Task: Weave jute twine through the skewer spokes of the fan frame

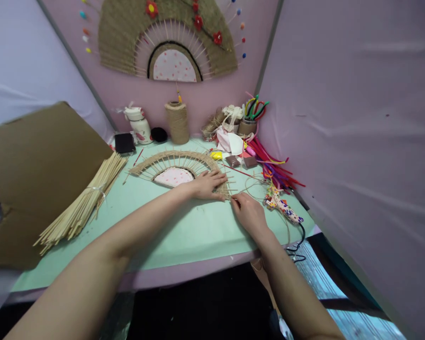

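A half-round fan frame [184, 155] of thin sticks, woven with a band of brown twine, lies on the table around a white half-disc with pink spots [173, 176]. My left hand [208, 184] rests on the right side of the frame, fingers stretched out over the sticks and weave. At the frame's lower right corner, my right hand [248, 212] is closed, thumb and fingertips pinched at the end of the woven band. Loose twine [248, 183] loops out just beyond it; the fingers partly hide what they grip, which looks like this twine.
Left are a bundle of sticks [81, 203] and a cardboard sheet [46, 156]. Behind stand a twine spool [177, 123] and a white bottle [139, 125]. Pipe cleaners [274, 165] and a patterned glue gun [285, 208] with a cord lie right. A finished fan [123, 42] hangs above.
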### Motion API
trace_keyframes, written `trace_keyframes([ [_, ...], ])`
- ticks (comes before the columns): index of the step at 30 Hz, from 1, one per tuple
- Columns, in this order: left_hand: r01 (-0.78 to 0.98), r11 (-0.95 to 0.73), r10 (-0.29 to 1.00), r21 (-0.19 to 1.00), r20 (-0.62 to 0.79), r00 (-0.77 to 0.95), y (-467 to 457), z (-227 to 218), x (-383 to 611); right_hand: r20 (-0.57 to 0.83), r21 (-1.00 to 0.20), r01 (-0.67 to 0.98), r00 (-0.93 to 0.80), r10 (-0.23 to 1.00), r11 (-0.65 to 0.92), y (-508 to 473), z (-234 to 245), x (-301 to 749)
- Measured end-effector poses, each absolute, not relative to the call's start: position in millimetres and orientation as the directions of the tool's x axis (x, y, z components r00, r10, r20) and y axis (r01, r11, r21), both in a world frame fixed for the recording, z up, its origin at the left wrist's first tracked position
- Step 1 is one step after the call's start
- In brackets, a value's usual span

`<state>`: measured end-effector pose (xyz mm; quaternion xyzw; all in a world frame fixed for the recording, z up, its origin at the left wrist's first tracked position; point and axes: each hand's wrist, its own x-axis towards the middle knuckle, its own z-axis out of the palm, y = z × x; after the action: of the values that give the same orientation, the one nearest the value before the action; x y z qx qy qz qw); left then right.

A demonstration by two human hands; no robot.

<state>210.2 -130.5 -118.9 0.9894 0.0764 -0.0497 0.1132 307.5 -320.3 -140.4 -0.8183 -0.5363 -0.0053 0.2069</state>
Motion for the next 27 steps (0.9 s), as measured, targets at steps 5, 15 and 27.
trace_keyframes([
  [5,0.166,-0.963,0.169,0.21,-0.002,0.986,-143.2,-126.0,200.0,0.225,-0.339,0.882,0.415,0.882,-0.329,-324.0,-139.4,302.0],
  [15,0.049,-0.986,0.088,0.156,0.248,0.965,-152.0,-133.9,189.4,0.278,-0.397,0.874,0.406,0.871,-0.281,-329.0,-142.2,301.1],
  [27,-0.015,-0.998,-0.032,-0.055,0.316,0.948,-164.1,-134.2,185.8,0.327,-0.471,0.858,0.383,0.864,-0.202,-343.3,-139.4,304.6],
])
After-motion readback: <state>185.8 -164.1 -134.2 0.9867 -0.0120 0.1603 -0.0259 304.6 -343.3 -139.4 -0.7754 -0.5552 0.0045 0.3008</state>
